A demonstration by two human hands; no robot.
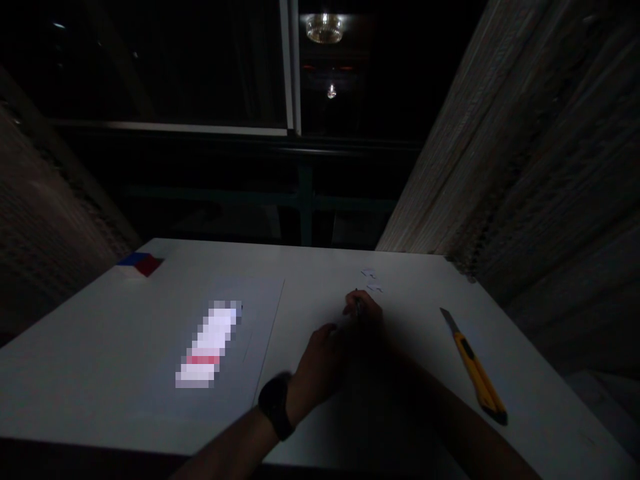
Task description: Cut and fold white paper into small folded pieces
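My right hand point(367, 312) is closed around a thin, dark pen point(357, 303), its end poking up past the fingers; most of it is hidden. Just beyond lie two small white paper pieces point(375, 288) with dark marks. My left hand point(323, 353), with a black watch point(277, 405) on the wrist, rests on the table close beside the right hand. Its thumb side shows, but deep shadow hides the other fingers. A large white sheet of paper point(267, 340) lies to the left, bearing a bright, pixelated phone-like screen point(210, 343).
On the right of the white table point(320, 267) lies a yellow utility knife point(473, 367) with its blade out, pointing away. A blue, red and white block point(140, 263) sits at the far left corner. Curtains point(450, 133) hang beside a dark window behind the table.
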